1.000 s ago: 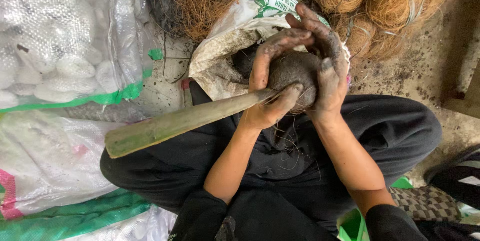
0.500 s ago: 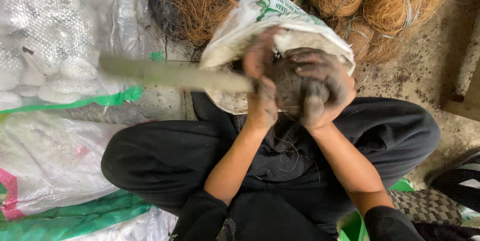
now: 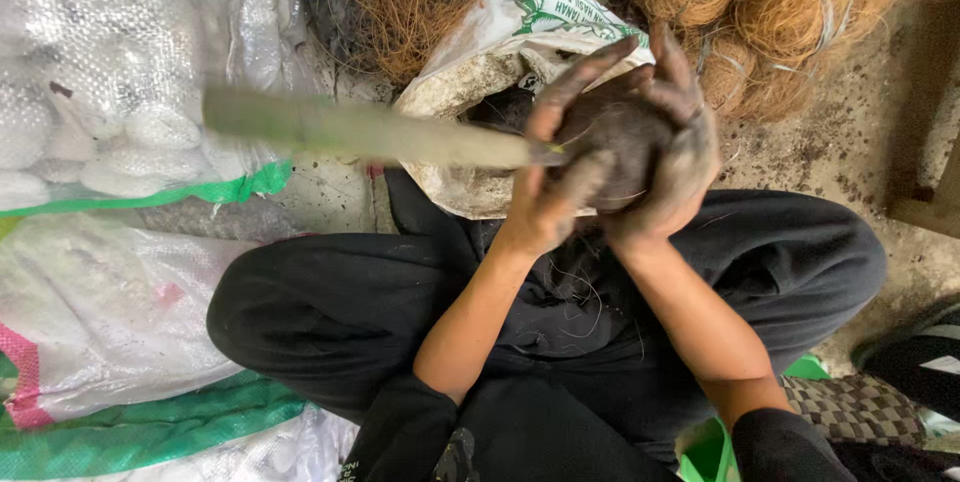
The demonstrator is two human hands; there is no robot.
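While a person sits cross-legged on the dirt floor (image 3: pixel 850 152) in black trousers, large clear woven plastic sacks (image 3: pixel 110 72) of pale lumps, edged in green, fill the space at the left. Beyond the knees lies an open white printed sack (image 3: pixel 480 52), with round balls of brown coconut fibre (image 3: pixel 780 12) just behind it. Both soil-smeared hands meet above that sack's mouth: the left hand (image 3: pixel 550 192) has its grip clenched on a long green bamboo stick (image 3: pixel 370 130) that points leftward, blurred, while the right hand (image 3: pixel 665 157) cups a dark round lump of soil (image 3: pixel 615 137), fingers spread around it.
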